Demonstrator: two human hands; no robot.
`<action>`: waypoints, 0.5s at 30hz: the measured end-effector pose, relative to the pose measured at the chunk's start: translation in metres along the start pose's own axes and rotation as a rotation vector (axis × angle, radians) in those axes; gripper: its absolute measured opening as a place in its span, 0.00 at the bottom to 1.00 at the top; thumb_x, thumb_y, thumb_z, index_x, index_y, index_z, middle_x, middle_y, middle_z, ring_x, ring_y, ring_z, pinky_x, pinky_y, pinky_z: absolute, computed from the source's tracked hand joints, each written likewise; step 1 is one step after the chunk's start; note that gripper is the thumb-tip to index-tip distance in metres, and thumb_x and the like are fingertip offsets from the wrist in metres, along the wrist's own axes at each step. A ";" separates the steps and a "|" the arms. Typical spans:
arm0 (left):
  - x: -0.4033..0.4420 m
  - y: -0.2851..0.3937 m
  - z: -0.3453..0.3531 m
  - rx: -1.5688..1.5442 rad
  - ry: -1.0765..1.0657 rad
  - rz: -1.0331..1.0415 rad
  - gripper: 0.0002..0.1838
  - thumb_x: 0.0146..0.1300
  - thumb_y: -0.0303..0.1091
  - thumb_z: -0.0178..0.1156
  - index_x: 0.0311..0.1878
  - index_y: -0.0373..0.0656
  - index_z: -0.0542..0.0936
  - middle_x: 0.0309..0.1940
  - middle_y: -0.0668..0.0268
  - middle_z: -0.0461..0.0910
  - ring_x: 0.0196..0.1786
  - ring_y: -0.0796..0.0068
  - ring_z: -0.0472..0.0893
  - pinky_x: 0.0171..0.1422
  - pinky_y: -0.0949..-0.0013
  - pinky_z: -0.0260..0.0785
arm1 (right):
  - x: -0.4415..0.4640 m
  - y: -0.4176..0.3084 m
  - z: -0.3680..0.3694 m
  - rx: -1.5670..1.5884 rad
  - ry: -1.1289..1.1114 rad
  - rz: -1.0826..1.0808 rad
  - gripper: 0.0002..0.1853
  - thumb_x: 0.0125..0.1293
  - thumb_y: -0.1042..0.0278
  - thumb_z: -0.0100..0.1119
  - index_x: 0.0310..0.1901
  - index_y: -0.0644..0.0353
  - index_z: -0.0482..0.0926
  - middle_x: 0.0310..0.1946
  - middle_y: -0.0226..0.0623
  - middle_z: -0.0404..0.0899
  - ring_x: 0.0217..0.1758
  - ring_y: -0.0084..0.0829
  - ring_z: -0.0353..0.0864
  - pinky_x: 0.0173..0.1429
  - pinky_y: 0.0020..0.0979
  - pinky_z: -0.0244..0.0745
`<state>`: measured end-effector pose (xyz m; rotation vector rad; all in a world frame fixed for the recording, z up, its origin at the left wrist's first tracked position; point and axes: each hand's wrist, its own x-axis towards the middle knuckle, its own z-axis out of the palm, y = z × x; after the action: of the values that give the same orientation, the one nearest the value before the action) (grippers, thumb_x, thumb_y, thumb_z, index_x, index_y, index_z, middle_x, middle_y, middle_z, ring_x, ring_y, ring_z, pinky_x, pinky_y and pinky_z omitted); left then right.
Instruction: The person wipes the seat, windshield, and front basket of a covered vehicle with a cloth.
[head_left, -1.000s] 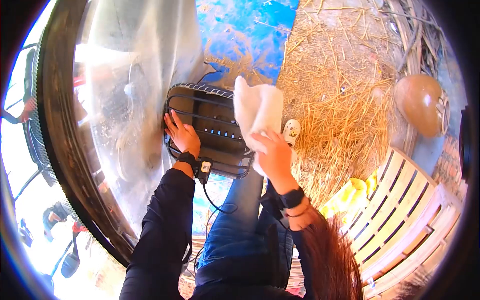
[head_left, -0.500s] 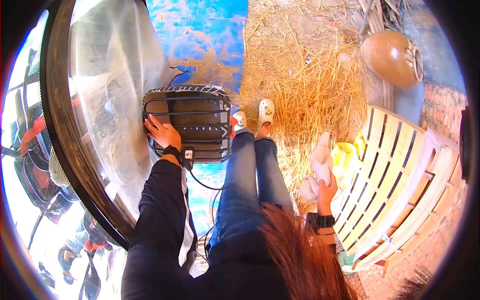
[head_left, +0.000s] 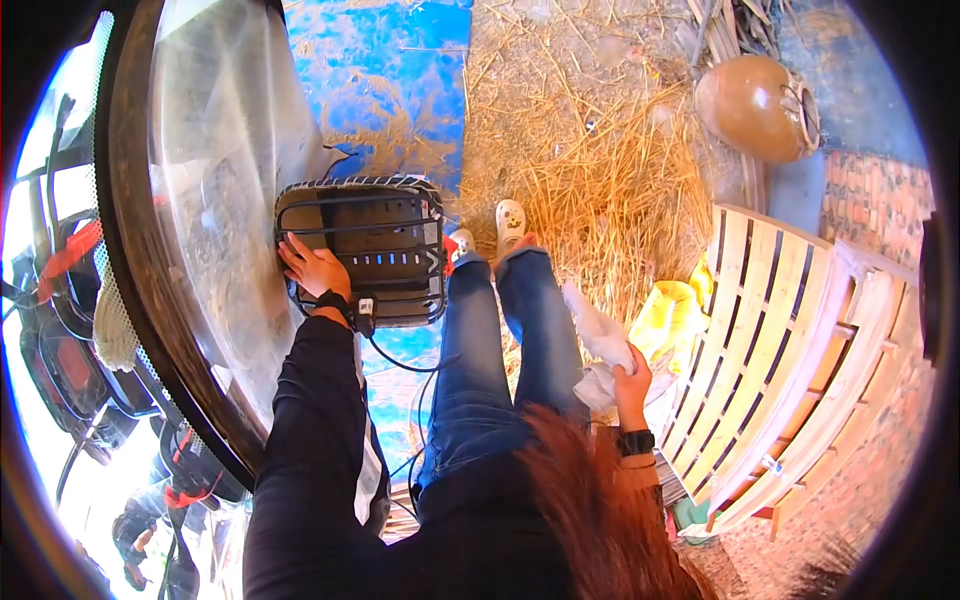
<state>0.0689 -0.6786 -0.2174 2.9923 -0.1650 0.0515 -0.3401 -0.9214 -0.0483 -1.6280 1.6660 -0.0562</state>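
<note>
My left hand (head_left: 318,268) lies on the near-left side of a black open-topped box or basket (head_left: 432,255) crossed by dark bars, its fingers stretched out over the bars. A wired black device (head_left: 366,307) is strapped at my left wrist. Away to the right, my right hand (head_left: 632,387) is closed on a crumpled white cloth (head_left: 600,338), which hangs beside my knee. Part of the cloth is bunched below the fingers.
Clear plastic sheeting (head_left: 225,200) and a dark curved wooden edge (head_left: 130,180) stand left. Straw (head_left: 620,190) covers the ground ahead, with a brown jar (head_left: 755,108) beyond. A yellow bag (head_left: 665,320) and wooden slatted pallet (head_left: 760,290) stand right. My shoe (head_left: 510,222) is ahead.
The white cloth has swung left and lower with my right hand, toward my knee. My legs have shifted, with the knees further apart. My left hand stays on the black barred box.
</note>
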 end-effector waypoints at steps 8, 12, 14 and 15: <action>0.000 0.002 -0.003 -0.022 0.004 0.004 0.30 0.55 0.33 0.41 0.63 0.45 0.51 0.62 0.52 0.49 0.66 0.54 0.48 0.63 0.45 0.43 | 0.007 -0.013 -0.006 -0.094 -0.017 -0.039 0.23 0.42 0.79 0.49 0.47 0.66 0.71 0.41 0.44 0.74 0.46 0.34 0.72 0.54 0.29 0.63; 0.000 0.003 -0.004 -0.021 -0.004 -0.018 0.30 0.55 0.32 0.41 0.63 0.46 0.51 0.62 0.52 0.49 0.66 0.54 0.48 0.63 0.45 0.43 | 0.008 -0.015 -0.001 -0.079 -0.047 -0.073 0.23 0.42 0.79 0.49 0.47 0.66 0.71 0.42 0.44 0.74 0.47 0.34 0.72 0.54 0.29 0.63; 0.000 0.003 -0.003 -0.008 0.013 -0.004 0.30 0.54 0.32 0.41 0.63 0.47 0.50 0.62 0.52 0.49 0.66 0.54 0.48 0.63 0.44 0.43 | 0.006 -0.017 -0.001 -0.094 -0.060 -0.096 0.23 0.42 0.79 0.49 0.47 0.65 0.71 0.42 0.44 0.74 0.47 0.35 0.72 0.55 0.29 0.63; -0.001 0.003 -0.004 -0.010 0.013 -0.005 0.30 0.54 0.32 0.41 0.63 0.47 0.50 0.62 0.52 0.49 0.66 0.54 0.48 0.63 0.44 0.43 | 0.005 -0.021 0.000 -0.106 -0.074 -0.082 0.23 0.42 0.79 0.50 0.47 0.65 0.71 0.42 0.44 0.74 0.47 0.35 0.72 0.55 0.29 0.63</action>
<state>0.0677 -0.6814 -0.2134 2.9814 -0.1552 0.0693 -0.3223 -0.9298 -0.0395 -1.7569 1.5690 0.0516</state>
